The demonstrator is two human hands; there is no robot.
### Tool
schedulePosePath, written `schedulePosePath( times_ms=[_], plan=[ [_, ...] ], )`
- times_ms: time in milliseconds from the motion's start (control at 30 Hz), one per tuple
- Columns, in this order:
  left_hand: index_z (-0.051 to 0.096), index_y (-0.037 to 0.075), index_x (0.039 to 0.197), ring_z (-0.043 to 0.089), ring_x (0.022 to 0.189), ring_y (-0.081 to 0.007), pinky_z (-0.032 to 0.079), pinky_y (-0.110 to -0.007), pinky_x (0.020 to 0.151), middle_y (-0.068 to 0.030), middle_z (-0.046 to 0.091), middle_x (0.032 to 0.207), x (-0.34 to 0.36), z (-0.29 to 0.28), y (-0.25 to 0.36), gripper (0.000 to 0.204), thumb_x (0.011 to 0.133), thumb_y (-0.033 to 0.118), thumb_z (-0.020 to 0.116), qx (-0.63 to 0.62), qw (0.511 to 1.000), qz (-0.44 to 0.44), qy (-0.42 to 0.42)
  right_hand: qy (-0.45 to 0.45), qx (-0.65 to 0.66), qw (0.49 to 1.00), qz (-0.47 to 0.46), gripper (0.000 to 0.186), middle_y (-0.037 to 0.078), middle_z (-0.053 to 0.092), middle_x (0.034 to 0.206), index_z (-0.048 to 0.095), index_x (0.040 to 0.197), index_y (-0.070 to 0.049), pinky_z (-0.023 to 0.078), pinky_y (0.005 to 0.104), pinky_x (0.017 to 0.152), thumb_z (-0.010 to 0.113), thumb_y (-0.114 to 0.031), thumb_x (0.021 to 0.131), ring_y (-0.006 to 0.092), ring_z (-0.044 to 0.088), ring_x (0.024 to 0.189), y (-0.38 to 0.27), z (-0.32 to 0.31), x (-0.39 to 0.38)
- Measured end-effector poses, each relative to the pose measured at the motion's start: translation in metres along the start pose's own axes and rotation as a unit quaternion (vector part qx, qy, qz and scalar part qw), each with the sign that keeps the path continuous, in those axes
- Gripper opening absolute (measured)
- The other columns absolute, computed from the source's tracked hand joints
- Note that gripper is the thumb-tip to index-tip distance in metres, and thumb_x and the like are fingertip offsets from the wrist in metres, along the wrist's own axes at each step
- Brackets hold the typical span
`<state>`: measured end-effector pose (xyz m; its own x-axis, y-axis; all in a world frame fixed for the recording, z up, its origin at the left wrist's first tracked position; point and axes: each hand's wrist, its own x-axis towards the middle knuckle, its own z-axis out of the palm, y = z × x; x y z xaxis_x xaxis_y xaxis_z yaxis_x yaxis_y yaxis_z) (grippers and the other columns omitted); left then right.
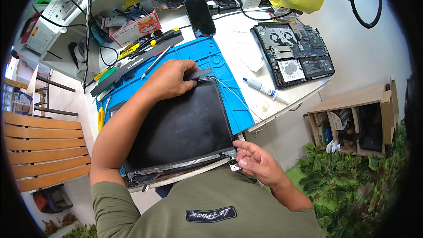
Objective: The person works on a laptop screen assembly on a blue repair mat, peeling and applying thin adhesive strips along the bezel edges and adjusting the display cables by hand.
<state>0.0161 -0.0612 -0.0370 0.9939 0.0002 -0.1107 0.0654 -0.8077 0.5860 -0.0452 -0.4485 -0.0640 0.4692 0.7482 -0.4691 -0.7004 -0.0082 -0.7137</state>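
Note:
My left hand [169,79] pinches a thin grey flat piece [202,73] at the top edge of a dark laptop screen assembly [178,125], which lies over a blue mat [233,112]. My right hand [257,163] is at the screen's lower right corner, index finger extended against the edge, other fingers loosely curled beside a metal hinge [234,165]; nothing is clearly held in it. A thin white cable [233,93] runs from near the top edge down the mat's right side.
An opened laptop base [293,53], syringe-like tube [262,88], phone [198,15], box of tools [134,28] and several hand tools [156,61] share the white desk [308,92]. A wooden chair [46,145] stands left, a wooden cabinet [339,105] and artificial leaves [352,185] right.

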Motion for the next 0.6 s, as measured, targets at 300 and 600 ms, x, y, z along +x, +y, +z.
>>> schedulePosePath(
  times_ms=[300,600],
  plan=[
    [0.077,0.002,0.12,0.079,0.098,-0.0312,0.058,-0.04,0.091,-0.0189,0.081,0.104,0.0035,-0.0016,0.0,0.035,0.09,0.018,0.087,-0.022,0.999,-0.016,-0.016,0.012,0.028,1.0,0.005,0.064,0.004,0.064,0.111,0.048,0.161,0.006,0.046,0.0232,0.073,0.076,-0.013,0.107,0.0063,0.056,0.084,0.0063,-0.006,0.0048],
    [0.08,0.004,0.119,0.077,0.103,-0.0379,0.059,-0.046,0.093,-0.0208,0.081,0.107,0.0063,-0.0024,0.0003,0.033,0.09,0.019,0.084,-0.029,0.999,-0.02,-0.018,-0.022,0.088,0.996,-0.01,0.069,0.005,0.064,0.115,0.043,0.165,0.006,0.047,0.0243,0.075,0.075,-0.008,0.106,0.0078,0.057,0.09,0.0056,-0.0077,0.0023]
  ],
)
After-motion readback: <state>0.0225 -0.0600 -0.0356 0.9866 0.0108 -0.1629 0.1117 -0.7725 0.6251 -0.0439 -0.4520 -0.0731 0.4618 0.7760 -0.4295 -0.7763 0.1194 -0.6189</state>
